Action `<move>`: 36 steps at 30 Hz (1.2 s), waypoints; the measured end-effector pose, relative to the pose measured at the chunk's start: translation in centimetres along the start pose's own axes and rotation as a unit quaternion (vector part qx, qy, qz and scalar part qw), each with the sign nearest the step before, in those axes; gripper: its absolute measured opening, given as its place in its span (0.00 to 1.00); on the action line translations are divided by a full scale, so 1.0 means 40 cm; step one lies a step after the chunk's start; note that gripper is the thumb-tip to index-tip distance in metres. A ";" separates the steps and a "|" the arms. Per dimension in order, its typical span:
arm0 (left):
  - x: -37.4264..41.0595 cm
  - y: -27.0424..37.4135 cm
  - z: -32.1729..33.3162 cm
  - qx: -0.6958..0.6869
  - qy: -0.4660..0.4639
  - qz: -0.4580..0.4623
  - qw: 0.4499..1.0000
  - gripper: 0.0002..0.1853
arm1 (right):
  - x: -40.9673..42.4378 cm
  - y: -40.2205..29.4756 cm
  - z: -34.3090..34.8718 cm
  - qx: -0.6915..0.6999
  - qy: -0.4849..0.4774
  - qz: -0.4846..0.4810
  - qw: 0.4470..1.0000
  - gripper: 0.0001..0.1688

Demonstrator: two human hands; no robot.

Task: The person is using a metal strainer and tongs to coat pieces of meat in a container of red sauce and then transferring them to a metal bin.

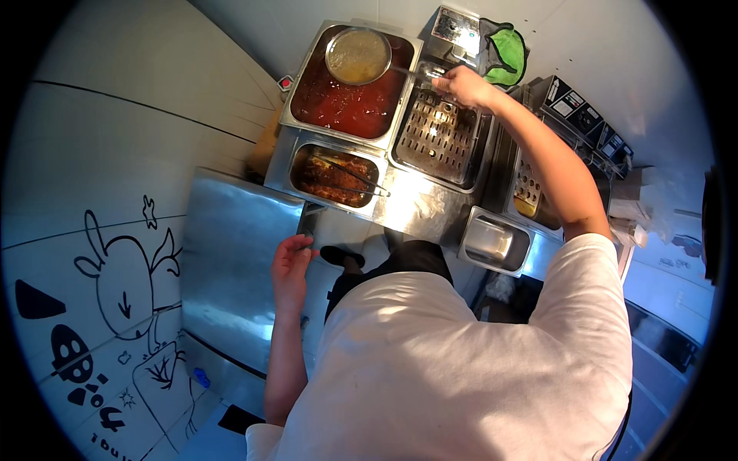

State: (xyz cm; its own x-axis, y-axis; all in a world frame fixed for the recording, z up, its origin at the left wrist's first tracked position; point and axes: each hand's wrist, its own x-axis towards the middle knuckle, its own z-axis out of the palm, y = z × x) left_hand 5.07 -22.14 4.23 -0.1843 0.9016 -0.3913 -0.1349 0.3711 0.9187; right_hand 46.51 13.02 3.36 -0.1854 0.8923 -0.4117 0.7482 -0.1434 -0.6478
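Note:
My right hand (pixel 464 87) grips the handle of a round skimmer (pixel 358 56). Its head lies over the far part of a deep steel pan of red liquid (pixel 351 112), and its inside looks yellowish. Whether the head touches the liquid, I cannot tell. Below my right hand sits a steel pan with a slotted insert (pixel 436 135). My left hand (pixel 292 268) hangs low beside a steel cabinet (pixel 242 242), fingers loosely bent and apart, with nothing seen in it. Between the hands, tongs (pixel 351 177) rest in a smaller pan of reddish-brown food (pixel 331 187).
A crumpled clear plastic piece (pixel 425 203) lies on the steel counter (pixel 398 193). At the right are a small steel pan (pixel 497 241), a fryer-like basin with a perforated plate (pixel 526 184) and black control boxes (pixel 588 124). A green and grey cloth (pixel 507 52) hangs behind.

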 end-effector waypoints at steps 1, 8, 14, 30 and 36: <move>-0.003 -0.001 0.001 -0.001 0.000 -0.001 1.000 0.13 | 0.005 -0.015 -0.013 -0.042 0.027 -0.020 0.999 0.31; -0.014 -0.020 -0.005 -0.009 -0.001 -0.001 1.000 0.14 | 0.015 -0.149 -0.030 -0.368 0.130 -0.065 0.918 0.22; -0.022 -0.038 -0.019 -0.016 0.006 0.000 1.000 0.15 | 0.086 -0.184 0.031 -0.461 0.114 -0.105 0.874 0.17; -0.043 -0.080 -0.055 -0.046 0.017 0.007 0.999 0.16 | 0.096 -0.181 0.048 -0.461 -0.012 -0.121 0.879 0.23; -0.039 -0.055 -0.046 -0.029 0.018 0.006 0.999 0.16 | 0.056 -0.236 0.087 -0.452 -0.073 -0.133 0.879 0.25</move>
State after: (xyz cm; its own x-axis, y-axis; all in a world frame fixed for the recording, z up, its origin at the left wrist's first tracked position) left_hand 3.85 -24.77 2.72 -0.2203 0.8972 -0.3827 -0.1884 0.3458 0.9192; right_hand 36.82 14.86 6.31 -0.4610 0.7692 -0.4426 0.8541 0.5200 0.0140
